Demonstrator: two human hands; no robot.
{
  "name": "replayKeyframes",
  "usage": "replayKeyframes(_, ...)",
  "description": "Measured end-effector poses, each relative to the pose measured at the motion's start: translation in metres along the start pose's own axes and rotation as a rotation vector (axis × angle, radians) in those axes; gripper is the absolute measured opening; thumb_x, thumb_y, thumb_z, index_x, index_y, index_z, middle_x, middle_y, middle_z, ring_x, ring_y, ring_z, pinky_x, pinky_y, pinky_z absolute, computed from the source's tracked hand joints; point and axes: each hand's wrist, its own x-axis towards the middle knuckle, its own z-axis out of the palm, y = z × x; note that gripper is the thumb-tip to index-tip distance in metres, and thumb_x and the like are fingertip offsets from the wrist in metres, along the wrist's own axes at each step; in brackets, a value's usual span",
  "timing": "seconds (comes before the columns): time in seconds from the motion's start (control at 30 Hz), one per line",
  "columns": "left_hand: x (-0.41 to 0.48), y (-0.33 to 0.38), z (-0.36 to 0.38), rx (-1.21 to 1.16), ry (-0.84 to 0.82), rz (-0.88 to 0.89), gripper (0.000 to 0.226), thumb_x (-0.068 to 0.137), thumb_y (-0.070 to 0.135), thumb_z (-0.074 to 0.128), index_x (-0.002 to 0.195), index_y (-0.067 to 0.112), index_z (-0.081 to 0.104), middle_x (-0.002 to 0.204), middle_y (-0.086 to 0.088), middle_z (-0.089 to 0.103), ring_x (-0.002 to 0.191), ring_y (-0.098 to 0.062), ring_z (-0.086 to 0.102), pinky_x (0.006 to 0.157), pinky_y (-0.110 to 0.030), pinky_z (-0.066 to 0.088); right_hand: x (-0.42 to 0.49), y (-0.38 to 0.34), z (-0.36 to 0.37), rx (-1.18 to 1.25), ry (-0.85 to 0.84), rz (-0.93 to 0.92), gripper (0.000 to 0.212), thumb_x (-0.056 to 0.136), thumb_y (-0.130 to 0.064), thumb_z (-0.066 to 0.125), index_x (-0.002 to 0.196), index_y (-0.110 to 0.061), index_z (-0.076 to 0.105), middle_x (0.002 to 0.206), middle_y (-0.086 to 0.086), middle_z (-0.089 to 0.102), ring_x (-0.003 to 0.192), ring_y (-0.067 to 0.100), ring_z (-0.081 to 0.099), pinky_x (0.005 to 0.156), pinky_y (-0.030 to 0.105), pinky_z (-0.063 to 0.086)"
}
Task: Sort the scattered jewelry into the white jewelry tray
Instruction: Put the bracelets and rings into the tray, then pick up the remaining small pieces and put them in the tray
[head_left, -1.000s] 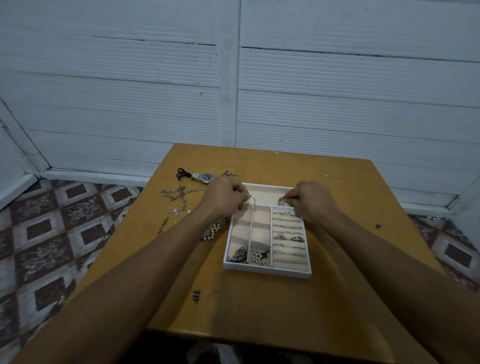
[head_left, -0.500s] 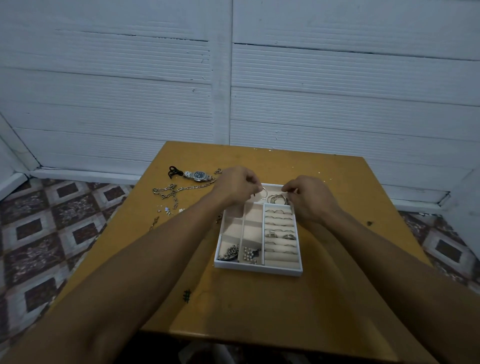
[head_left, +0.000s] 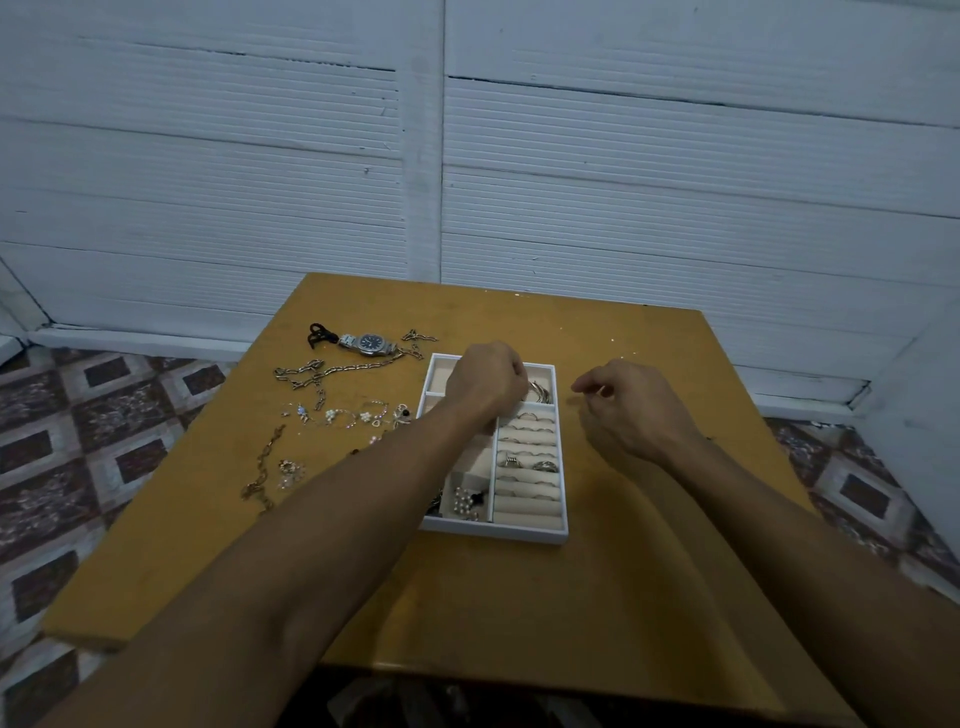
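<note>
White tray (head_left: 493, 531); ochre table (head_left: 519, 597); blue-dialled watch (head_left: 370, 343)

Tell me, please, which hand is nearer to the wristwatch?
Left. The left hand is over the tray's far end, just right of the wristwatch; the right hand is past the tray's right edge, farther off.

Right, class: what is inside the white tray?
Rings sit in the right-hand slots, bangles in the far right compartment, small beaded pieces near the front. The left hand and forearm cover the left compartments of the tray.
</note>
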Motion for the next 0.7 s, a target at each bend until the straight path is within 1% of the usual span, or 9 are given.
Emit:
replayKeyframes(0.1,-0.002,0.002,0.003,0.029,0.011,-0.001,0.012,0.082,0.018,0.065,0.078,0.022,0.075,0.085,0.001,0.073,0.082,-0.019,0.067,0.072,-0.036,0.058,-0.004,0.002,-0.001,0.004,-0.001,0.0,0.025,0.094,-0.019,0.054,0.112,-0.021,0.07,0.113,0.0,0.067,0.1,0.015,0.059,0.088,0.039,0.05)
replayKeyframes(0.3,-0.005,0.004,0.005,0.042,0.032,0.008,0.009,0.081,0.021,0.068,0.081,0.023,0.077,0.084,0.003,0.073,0.082,-0.017,0.066,0.07,-0.032,0.057,-0.01,0.002,-0.003,0.013,-0.011,0.013,0.024,0.092,-0.02,0.056,0.112,-0.022,0.07,0.113,-0.001,0.067,0.1,0.015,0.058,0.088,0.039,0.051)
replayKeyframes(0.43,-0.01,0.005,0.004,0.075,0.052,0.03,0.015,0.082,0.021,0.061,0.084,0.021,0.076,0.083,0.0,0.073,0.081,-0.019,0.067,0.07,-0.035,0.058,-0.012,0.001,-0.005,0.012,-0.024,0.022,0.024,0.092,-0.023,0.056,0.112,-0.022,0.07,0.114,-0.001,0.067,0.101,0.015,0.058,0.088,0.037,0.05)
replayKeyframes(0.57,-0.018,0.002,-0.006,0.108,0.067,0.098,0.018,0.084,0.018,0.057,0.086,0.02,0.075,0.087,0.0,0.073,0.083,-0.018,0.064,0.072,-0.034,0.056,-0.013,-0.008,-0.005,0.004,-0.036,0.022,0.026,0.092,-0.026,0.056,0.114,-0.022,0.069,0.116,-0.003,0.067,0.103,0.014,0.059,0.089,0.038,0.051)
replayKeyframes(0.7,-0.031,-0.013,-0.029,0.101,0.11,0.14,0.015,0.089,0.02,0.059,0.095,0.019,0.074,0.094,0.001,0.072,0.084,-0.015,0.063,0.078,-0.035,0.056,-0.011,-0.028,-0.001,0.033,-0.039,0.011,0.026,0.091,-0.026,0.056,0.113,-0.022,0.069,0.111,-0.004,0.068,0.099,0.015,0.059,0.084,0.037,0.05)
